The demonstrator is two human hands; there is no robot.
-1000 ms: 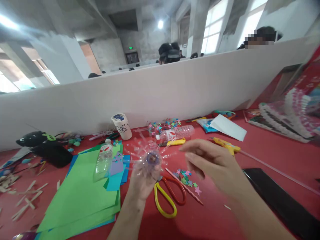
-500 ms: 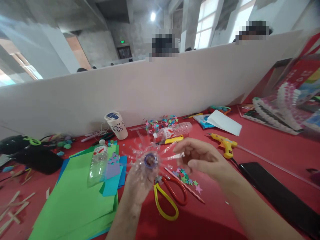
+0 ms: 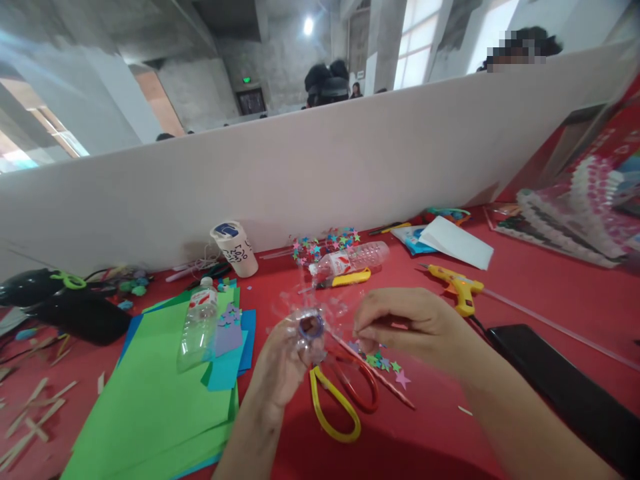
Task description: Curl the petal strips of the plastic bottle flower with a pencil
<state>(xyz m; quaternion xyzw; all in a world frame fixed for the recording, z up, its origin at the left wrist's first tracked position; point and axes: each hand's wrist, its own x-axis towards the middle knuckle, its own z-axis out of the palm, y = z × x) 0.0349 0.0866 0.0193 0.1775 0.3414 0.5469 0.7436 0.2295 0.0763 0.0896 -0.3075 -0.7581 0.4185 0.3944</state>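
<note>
My left hand (image 3: pixel 286 357) grips a cut clear plastic bottle top (image 3: pixel 311 327), its purple-rimmed neck facing me. Thin clear strips fan out from it, partly blurred. Just to the right, my right hand (image 3: pixel 395 323) is closed in a pinch beside the strip ends; whatever lies between its fingertips is hidden. Below the bottle top, scissors (image 3: pixel 336 407) with one yellow and one red handle lie on the red table (image 3: pixel 400 447). A pink twisted stick (image 3: pixel 383 380) and several coloured foam stars (image 3: pixel 384 362) lie under the right hand.
Green paper sheets (image 3: pixel 150 393) and a clear bottle (image 3: pixel 199 327) lie left. Behind are a white cup (image 3: pixel 235 250), another bottle (image 3: pixel 353 262) and a yellow cutter (image 3: pixel 351 277). Right are a yellow glue gun (image 3: pixel 463 288) and a black case (image 3: pixel 560 387). A white partition (image 3: pixel 280 177) stands behind.
My right hand's fingers have closed from a loose curl into a pinch. The bottle top in my left hand has shifted slightly right and tilted. The view has moved a little.
</note>
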